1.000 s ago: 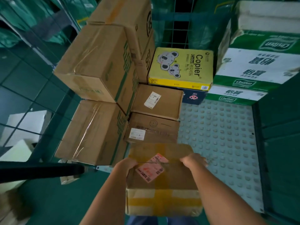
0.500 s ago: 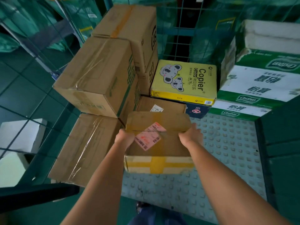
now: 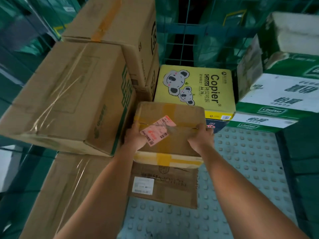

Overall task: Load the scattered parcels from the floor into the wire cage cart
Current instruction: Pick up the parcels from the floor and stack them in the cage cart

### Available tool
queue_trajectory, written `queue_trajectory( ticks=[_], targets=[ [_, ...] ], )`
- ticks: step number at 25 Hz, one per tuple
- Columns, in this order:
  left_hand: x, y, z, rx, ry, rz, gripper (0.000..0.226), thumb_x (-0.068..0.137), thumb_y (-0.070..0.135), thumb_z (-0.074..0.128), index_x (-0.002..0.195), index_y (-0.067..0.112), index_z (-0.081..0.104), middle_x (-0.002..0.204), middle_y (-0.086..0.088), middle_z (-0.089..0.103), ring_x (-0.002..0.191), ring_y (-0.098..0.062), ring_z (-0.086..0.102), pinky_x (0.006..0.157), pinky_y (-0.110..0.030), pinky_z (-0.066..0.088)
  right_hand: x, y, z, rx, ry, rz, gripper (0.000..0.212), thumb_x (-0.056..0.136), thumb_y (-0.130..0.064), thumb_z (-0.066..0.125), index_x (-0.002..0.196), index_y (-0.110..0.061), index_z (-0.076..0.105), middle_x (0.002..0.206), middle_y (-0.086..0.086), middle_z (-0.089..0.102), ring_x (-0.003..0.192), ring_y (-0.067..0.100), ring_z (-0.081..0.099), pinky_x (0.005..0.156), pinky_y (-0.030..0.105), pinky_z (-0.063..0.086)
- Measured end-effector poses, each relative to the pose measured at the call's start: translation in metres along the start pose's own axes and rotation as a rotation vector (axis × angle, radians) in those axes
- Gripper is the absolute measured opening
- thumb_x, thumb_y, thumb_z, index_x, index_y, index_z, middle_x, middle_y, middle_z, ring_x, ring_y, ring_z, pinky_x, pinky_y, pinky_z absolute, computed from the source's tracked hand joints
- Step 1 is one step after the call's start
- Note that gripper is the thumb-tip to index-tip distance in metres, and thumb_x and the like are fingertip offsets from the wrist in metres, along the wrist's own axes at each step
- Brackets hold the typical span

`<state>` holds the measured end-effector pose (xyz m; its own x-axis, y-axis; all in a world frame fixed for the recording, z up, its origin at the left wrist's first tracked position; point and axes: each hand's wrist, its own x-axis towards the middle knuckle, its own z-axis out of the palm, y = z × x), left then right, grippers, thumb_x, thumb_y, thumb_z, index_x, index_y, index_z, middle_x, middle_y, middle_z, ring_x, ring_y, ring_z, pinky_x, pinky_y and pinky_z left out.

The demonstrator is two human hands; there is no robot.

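We grip the taped parcel (image 3: pixel 170 133) at both sides, left hand (image 3: pixel 136 137) and right hand (image 3: pixel 201 137) curled over its edges. It sits flat, long axis left-to-right, pink label up, between the big carton (image 3: pixel 69 97) and the yellow copier box (image 3: pixel 195 88), above the cart floor (image 3: pixel 245 169)

A parcel depot or warehouse is suggested: taped cardboard boxes (image 3: pixel 69 94) are stacked inside a wire cage cart (image 3: pixel 186 40), with green sacks (image 3: pixel 215 49) seen behind its mesh.
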<state>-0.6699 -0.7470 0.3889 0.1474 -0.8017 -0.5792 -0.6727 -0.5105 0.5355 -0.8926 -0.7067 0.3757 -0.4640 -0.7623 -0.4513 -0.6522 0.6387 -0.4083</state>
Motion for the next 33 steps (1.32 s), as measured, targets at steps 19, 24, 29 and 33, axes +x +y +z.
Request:
queue_trajectory(
  ticks=[19,24,29,33],
  targets=[
    [0.039,-0.011,-0.002,0.287,-0.141,0.182,0.041,0.090,0.011,0.059,0.126,0.030,0.055,0.123,0.000,0.058,0.107,-0.018,0.055,0.089,-0.036,0.052,0.012,-0.030,0.040,-0.194,-0.053,0.014,0.063,0.087,-0.034,0.065,0.140,-0.018,0.035,0.157,0.014,0.007,0.144,0.032,0.018,0.111,0.048,0.032],
    [-0.034,0.000,-0.034,0.159,-0.143,0.109,0.042,0.096,-0.003,0.041,0.132,0.017,0.052,0.113,-0.002,0.062,0.104,-0.024,0.056,0.088,-0.038,0.047,-0.037,-0.044,-0.010,0.028,-0.179,-0.025,0.035,0.098,-0.023,0.049,0.130,-0.008,0.052,0.129,0.011,0.055,0.107,0.023,0.056,0.083,0.030,0.045],
    [-0.123,-0.021,-0.064,0.148,-0.032,0.043,0.031,0.097,0.008,0.042,0.123,0.010,0.060,0.123,-0.013,0.062,0.109,-0.028,0.060,0.084,-0.031,0.049,-0.113,-0.059,-0.049,0.029,-0.327,-0.133,0.040,0.102,-0.027,0.044,0.134,-0.004,0.049,0.139,0.012,0.051,0.124,0.026,0.051,0.105,0.033,0.038],
    [-0.226,-0.039,-0.075,-0.029,0.130,-0.017,0.025,0.095,0.005,0.043,0.107,0.012,0.064,0.116,-0.016,0.064,0.101,-0.033,0.062,0.081,-0.032,0.055,-0.183,-0.045,-0.064,0.143,-0.474,-0.202,0.048,0.098,-0.020,0.052,0.141,-0.006,0.036,0.137,0.012,0.046,0.123,0.028,0.048,0.099,0.033,0.038]
  ],
)
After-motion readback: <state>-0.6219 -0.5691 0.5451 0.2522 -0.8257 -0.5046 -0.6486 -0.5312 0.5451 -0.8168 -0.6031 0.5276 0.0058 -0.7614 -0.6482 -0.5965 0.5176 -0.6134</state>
